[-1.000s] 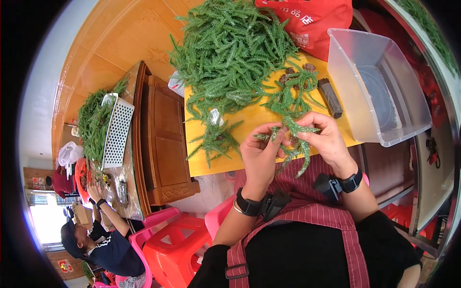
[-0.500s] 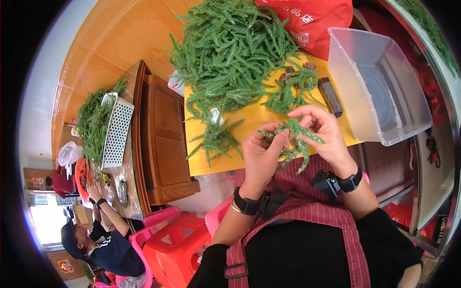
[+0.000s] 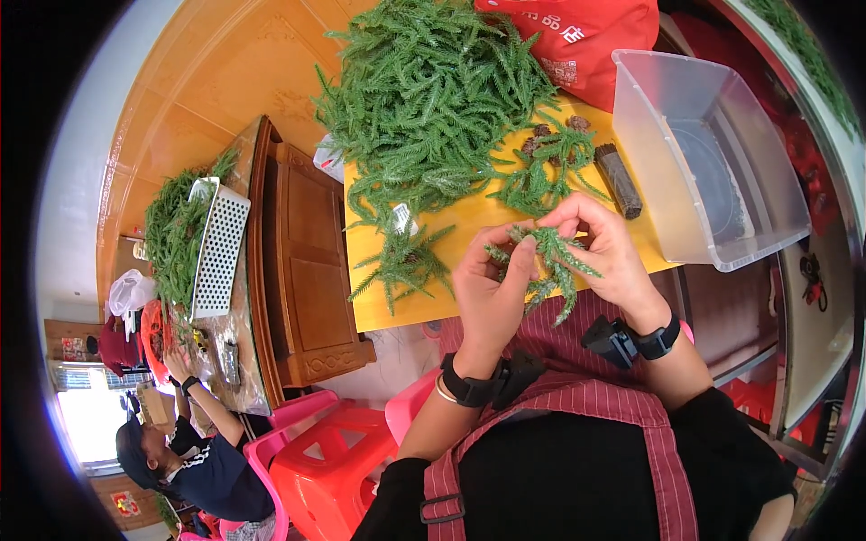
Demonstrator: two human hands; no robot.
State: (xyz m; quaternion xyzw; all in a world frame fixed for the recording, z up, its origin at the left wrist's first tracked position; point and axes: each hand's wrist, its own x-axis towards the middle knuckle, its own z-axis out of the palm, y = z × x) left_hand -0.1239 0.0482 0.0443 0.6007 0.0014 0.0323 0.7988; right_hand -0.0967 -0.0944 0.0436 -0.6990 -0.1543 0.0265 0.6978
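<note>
Over the front edge of the yellow table (image 3: 397,314), my left hand (image 3: 492,293) and my right hand (image 3: 604,248) hold one artificial pine sprig (image 3: 552,257) between them. Its frosted green twigs hang down past my fingers. The left thumb and fingers pinch it from the left side; the right fingertips close on its upper part. Just left of my hands lies a separate pine sprig (image 3: 401,261). Beyond my right hand rest more sprigs (image 3: 541,180) with brown pine cones (image 3: 577,123). A bundle of dark brown sticks or wires (image 3: 619,183) lies beside them.
A big heap of green pine sprigs (image 3: 424,99) covers the far table. Behind it stands a red bag (image 3: 595,54); at right, a clear plastic bin (image 3: 654,162). On the left are a red stool (image 3: 334,460), a white perforated basket (image 3: 221,248) and a co-worker (image 3: 212,469) at another table.
My hands stay together around the pine sprig, and the right fingers have shifted slightly left and down. The sprig has turned a little. The view has moved very slightly.
</note>
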